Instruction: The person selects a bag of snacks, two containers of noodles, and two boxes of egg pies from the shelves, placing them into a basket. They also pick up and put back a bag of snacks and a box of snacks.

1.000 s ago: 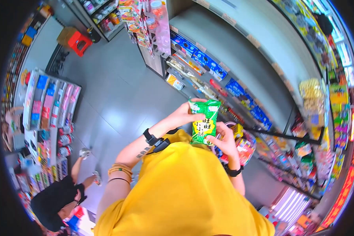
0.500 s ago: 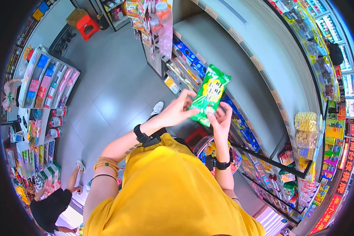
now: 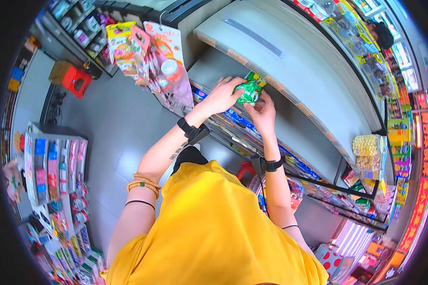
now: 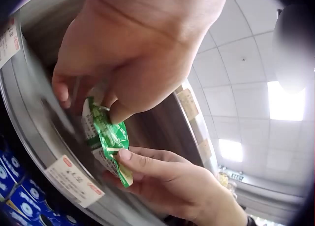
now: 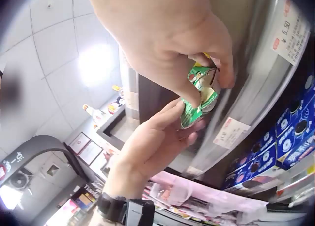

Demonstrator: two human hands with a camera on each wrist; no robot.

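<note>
A green snack bag point(image 3: 250, 89) with yellow and dark print is held by both hands at the front of a shelf, part of it beneath the upper board. My left hand point(image 3: 223, 96) pinches its left end, thumb on the near face. From the other side, my right hand point(image 3: 263, 115) grips the bag, its thumb pressing the green wrapper point(image 4: 114, 137) in the left wrist view. Seen from the right wrist, the bag point(image 5: 191, 115) is tilted between the two hands, and fingers cover much of it.
Price tags point(image 4: 74, 180) line the shelf edge, with blue packages point(image 5: 290, 135) on the level below. Hanging snack packs point(image 3: 128, 47) and a pink display sheet flank the shelf's left end. A bag of pale round snacks point(image 3: 366, 146) sits at the right.
Both hands have carried the green bag up and forward, from in front of the body to the shelf opening. The bag has tipped, so less of its printed front shows.
</note>
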